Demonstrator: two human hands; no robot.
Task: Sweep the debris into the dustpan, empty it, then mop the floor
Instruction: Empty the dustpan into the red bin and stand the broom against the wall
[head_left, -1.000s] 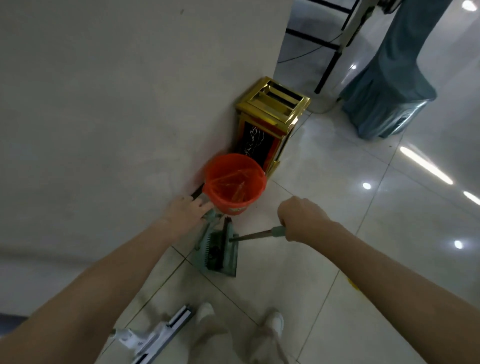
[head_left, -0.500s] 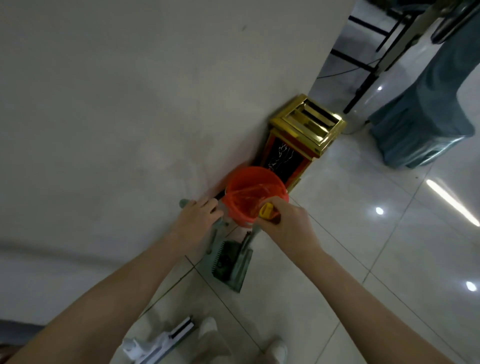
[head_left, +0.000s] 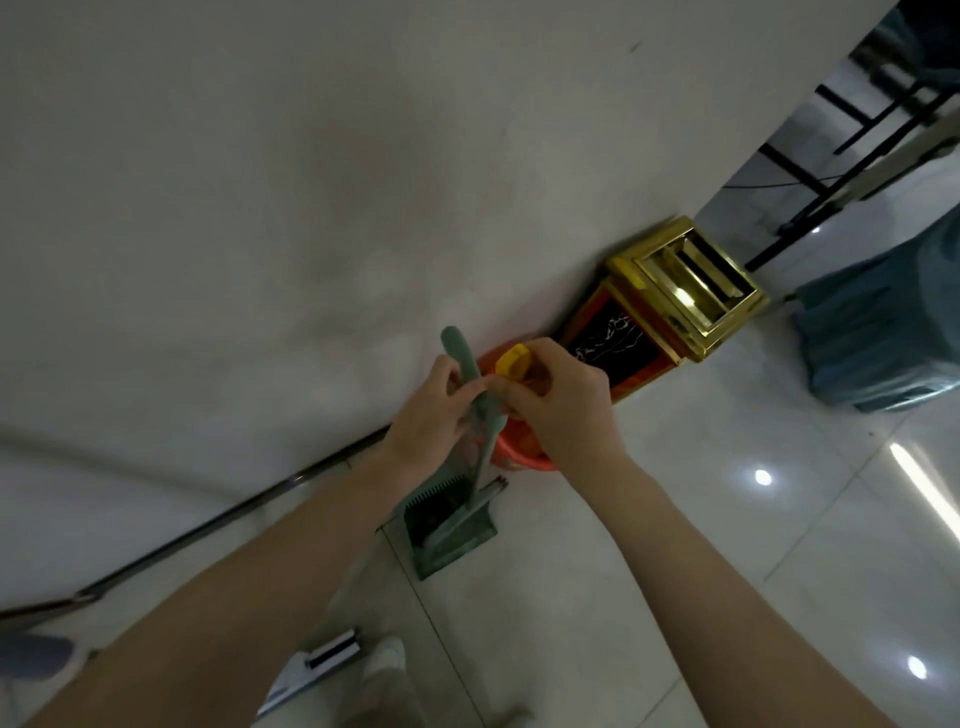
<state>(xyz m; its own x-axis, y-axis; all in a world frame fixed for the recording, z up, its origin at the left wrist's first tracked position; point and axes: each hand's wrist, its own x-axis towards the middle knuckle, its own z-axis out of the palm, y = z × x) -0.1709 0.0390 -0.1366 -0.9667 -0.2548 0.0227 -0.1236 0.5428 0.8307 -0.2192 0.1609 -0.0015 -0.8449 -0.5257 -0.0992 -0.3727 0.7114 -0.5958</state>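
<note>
A green dustpan (head_left: 451, 527) stands on the tiled floor against the wall, with a brush head resting in it. My left hand (head_left: 428, 413) is closed around a green handle (head_left: 456, 347) that rises from the dustpan set. Close beside it, my right hand (head_left: 563, 410) grips a second handle with a yellow end cap (head_left: 511, 361). Both hands nearly touch above the orange bucket (head_left: 522, 453), which they mostly hide. A white flat mop head (head_left: 317, 662) lies on the floor by my feet.
A gold-topped bin (head_left: 685, 288) stands against the wall right behind the bucket. A thin metal pole (head_left: 208, 525) lies along the wall base at left. A blue-covered object (head_left: 883, 332) and black frame legs are at the far right.
Both hands have risen and come together, drawing the two handles upright above the bucket. The view has shifted closer to the wall.
</note>
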